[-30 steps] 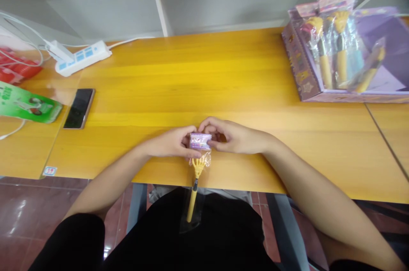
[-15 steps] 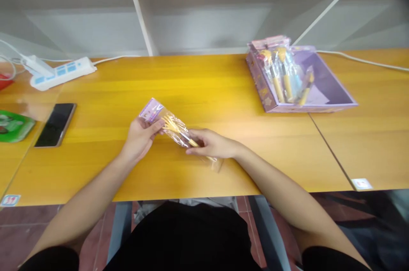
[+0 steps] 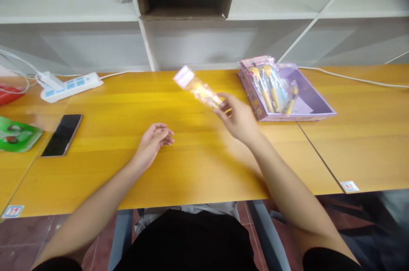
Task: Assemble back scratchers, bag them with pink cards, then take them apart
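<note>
While the right hand (image 3: 238, 118) holds one wrapped toy (image 3: 200, 87) up near the purple box (image 3: 315, 107) with three toys in, the left hand (image 3: 153, 141) rests loose and empty on the worktop (image 3: 191, 164).

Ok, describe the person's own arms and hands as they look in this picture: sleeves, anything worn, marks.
Both arms are bare from the wrist to well above the elbow. The left hand and right hand wear no gloves, and no rings, watch or bracelet can be seen. The right hand is motion-blurred, so fine detail there is unclear. Dark, black-looking fabric shows at the bottom edge where each upper arm begins, likely short sleeves.
</note>
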A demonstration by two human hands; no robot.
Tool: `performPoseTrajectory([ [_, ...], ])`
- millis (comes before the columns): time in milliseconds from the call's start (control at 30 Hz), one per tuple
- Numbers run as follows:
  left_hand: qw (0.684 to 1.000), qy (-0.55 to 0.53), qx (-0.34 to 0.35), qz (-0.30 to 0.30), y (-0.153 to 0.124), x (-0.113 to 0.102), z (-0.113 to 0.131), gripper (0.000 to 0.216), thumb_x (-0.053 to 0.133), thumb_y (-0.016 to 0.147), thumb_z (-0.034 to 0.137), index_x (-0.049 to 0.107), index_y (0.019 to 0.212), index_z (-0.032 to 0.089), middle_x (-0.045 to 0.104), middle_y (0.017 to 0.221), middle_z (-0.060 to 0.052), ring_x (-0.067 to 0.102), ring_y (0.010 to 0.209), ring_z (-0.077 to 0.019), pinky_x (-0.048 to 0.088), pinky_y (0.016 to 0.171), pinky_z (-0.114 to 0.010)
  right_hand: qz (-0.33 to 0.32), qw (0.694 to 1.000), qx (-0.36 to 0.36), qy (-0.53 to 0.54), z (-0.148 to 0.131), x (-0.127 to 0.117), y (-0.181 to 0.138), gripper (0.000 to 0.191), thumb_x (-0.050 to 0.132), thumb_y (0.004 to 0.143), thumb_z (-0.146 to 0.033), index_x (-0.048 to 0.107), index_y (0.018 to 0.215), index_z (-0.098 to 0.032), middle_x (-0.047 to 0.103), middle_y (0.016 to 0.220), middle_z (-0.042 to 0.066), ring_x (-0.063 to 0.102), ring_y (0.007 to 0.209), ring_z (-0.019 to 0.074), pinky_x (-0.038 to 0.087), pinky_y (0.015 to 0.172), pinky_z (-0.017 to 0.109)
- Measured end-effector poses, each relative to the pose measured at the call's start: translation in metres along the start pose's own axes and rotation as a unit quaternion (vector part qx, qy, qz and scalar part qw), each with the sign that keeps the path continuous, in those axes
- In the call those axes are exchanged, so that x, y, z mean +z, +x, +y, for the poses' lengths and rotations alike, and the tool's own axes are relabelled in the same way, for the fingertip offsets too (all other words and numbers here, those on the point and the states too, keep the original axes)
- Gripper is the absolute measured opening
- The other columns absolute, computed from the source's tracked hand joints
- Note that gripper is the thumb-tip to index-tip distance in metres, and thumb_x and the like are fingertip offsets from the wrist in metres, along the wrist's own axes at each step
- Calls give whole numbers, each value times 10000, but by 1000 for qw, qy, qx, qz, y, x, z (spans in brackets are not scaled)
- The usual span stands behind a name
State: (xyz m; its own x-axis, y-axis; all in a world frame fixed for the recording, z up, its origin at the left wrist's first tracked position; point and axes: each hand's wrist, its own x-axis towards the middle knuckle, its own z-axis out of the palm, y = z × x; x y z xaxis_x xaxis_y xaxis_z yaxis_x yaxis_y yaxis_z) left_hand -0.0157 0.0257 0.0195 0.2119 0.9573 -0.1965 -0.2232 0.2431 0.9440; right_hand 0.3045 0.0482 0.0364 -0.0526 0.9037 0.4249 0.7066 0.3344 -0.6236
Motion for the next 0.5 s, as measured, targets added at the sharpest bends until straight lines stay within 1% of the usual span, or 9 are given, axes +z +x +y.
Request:
performPoseTrajectory([
  [67,1000,12,-13,-8,-2,1,1,371,841,865,369,603,1077,179,749,926,-19,717,751,-146,538,726,-292,76,993,26,-86,19,-39,18,484,707,1006,-395,622,1448,-217,753,1020,105,685,851,258,534,820,405],
  [100,1000,18,-18,-12,-3,2,2,347,821,872,355,603,1077,179,743,918,-17,708,745,-144,528,716,-291,112,984,53,-124,32,-60,28,506,704,1005,-390,606,1469,-214,756,1020,116,687,874,268,529,847,415],
  [167,999,28,-24,-19,-5,3,3,302,782,881,321,605,1080,180,730,907,-13,684,728,-139,515,701,-290,167,957,137,-192,66,-97,42,555,685,1011,-367,550,1522,-201,769,1070,145,704,983,290,516,919,426],
  [200,999,32,-28,-21,-6,3,4,282,763,883,304,606,1081,181,722,900,-9,671,718,-136,511,696,-291,188,938,185,-225,84,-111,47,581,661,1019,-339,505,1555,-181,770,1120,161,708,1071,306,504,968,436],
  [233,999,37,-31,-23,-6,3,5,265,746,883,289,606,1082,182,714,895,-7,660,710,-135,509,694,-292,194,915,244,-256,102,-123,50,580,622,1026,-290,474,1574,-170,763,1186,177,697,1158,315,493,1012,442],
  [300,998,45,-34,-24,-6,3,6,240,716,884,270,606,1079,184,705,892,-4,643,698,-131,503,691,-292,156,866,376,-291,134,-135,50,575,589,1033,-295,461,1571,-137,702,1373,239,650,1301,339,479,1082,453],
  [367,998,52,-33,-24,-6,3,7,229,699,881,260,604,1075,185,698,884,0,632,687,-127,491,685,-287,122,839,445,-287,158,-138,45,598,622,1006,-348,498,1524,-74,647,1429,322,638,1322,388,494,1085,484],
  [433,998,57,-31,-23,-4,1,6,228,695,871,255,602,1068,186,691,871,3,624,678,-125,479,679,-284,101,832,469,-277,173,-137,39,642,669,970,-436,540,1475,-61,626,1408,374,643,1297,430,520,1053,519],
  [500,997,64,-33,-21,-3,0,4,241,696,859,259,605,1070,186,688,871,5,622,673,-123,468,676,-282,80,840,459,-277,183,-139,35,658,711,929,-495,572,1443,-108,639,1360,365,653,1256,441,545,1008,539],
])
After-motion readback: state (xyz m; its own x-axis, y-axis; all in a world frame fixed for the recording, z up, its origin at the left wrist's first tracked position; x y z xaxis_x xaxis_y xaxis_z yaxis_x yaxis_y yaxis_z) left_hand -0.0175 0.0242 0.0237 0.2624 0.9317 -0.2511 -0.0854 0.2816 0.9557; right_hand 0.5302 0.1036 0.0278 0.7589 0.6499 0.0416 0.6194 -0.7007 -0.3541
